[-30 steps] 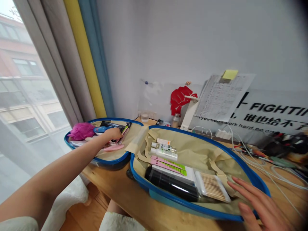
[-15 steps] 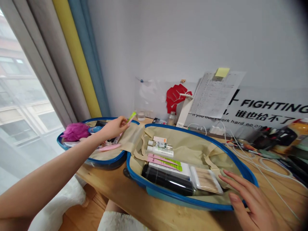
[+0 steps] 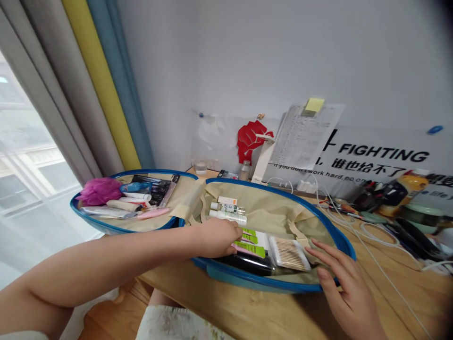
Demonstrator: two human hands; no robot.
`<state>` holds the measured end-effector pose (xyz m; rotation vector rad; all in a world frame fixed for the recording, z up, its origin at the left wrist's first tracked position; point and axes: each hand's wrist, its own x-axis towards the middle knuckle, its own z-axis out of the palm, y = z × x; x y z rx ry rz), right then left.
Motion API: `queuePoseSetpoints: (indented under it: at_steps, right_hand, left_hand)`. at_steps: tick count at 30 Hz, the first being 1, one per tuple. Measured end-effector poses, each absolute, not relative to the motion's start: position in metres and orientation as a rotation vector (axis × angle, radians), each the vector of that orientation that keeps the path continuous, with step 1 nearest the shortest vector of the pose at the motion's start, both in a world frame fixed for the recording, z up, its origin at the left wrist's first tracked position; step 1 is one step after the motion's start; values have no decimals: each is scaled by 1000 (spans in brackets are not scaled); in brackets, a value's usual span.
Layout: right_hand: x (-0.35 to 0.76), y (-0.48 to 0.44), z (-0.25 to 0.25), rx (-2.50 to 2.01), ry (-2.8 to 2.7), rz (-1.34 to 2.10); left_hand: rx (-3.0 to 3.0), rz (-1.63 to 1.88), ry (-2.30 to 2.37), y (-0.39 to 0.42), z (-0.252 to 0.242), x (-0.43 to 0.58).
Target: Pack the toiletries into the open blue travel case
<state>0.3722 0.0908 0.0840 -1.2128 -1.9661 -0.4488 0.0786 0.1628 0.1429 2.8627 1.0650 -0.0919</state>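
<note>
A small suitcase with a blue rim (image 3: 307, 286) lies open on the desk. My left hand (image 3: 219, 237) is in its right half, fingers closed on a pink-and-green stick sachet (image 3: 252, 249). Similar sachets (image 3: 249, 237) lie just behind it, partly covered by the hand. Under them are a white box, mostly hidden, and a black cylinder (image 3: 253, 263). A pack of cotton swabs (image 3: 289, 253) sits to the right. Small bottles (image 3: 228, 216) lie behind the sachets. My right hand (image 3: 348, 288) is open, fingers spread at the case's right front rim.
The left half of the case holds a purple bath puff (image 3: 99, 191), a blue bottle (image 3: 136, 187), a pink item (image 3: 154, 213) and black pouches. Cables (image 3: 368, 231), pens and an orange-labelled bottle (image 3: 403, 191) crowd the desk's right. A white lamp (image 3: 264, 158) stands behind.
My left hand has moved right and down from above the left half into the right half, carrying the sachet onto the others. The right hand stays at the rim; the view has shifted slightly.
</note>
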Motion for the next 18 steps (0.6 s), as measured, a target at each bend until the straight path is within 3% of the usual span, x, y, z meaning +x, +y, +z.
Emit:
queuePoseSetpoints:
  at_steps: [8,18]
  right_hand:
    - [373,91,83,-1229,-1952,-421]
    - [371,91,84,-1194,-1962,-467]
  left_hand:
    - [2816,-335,1210,166,149,86]
    - [2759,-241,1223,171,140,81]
